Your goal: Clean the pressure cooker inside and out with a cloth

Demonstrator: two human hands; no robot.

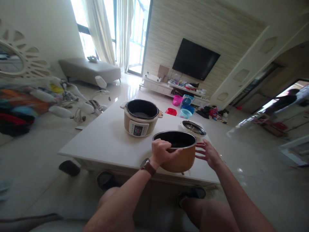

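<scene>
Golden-brown on the outside, the round inner pot (178,160) has a pale metallic rim and a dark, smooth interior, its mouth facing up. It is nearer the wearer than the cooker (140,120) and to that cooker's right, over the near edge of the worktop (106,138); whether its base rests there cannot be told. The left grip (162,151) is closed on the rim, with the thumb stretched along the outer wall and a watch (147,166) at the wrist. The right grip (210,155) is open, fingers spread at the pot's right wall; contact is unclear.

The cooker itself is cream and beige, with side handles, a dark-screened control panel and a black interior. To its right, just behind the pot, lies a pale lid (193,128) showing a shiny inner face. White and smooth, the worktop spreads around the cooker.

Beyond the cooker, toward the right, are a pink basket (177,100), a red basin (171,111) and a wall-mounted television (196,59). Farther off, to the cooker's left, a padded bench (91,72) stands by cream curtains (98,29).
</scene>
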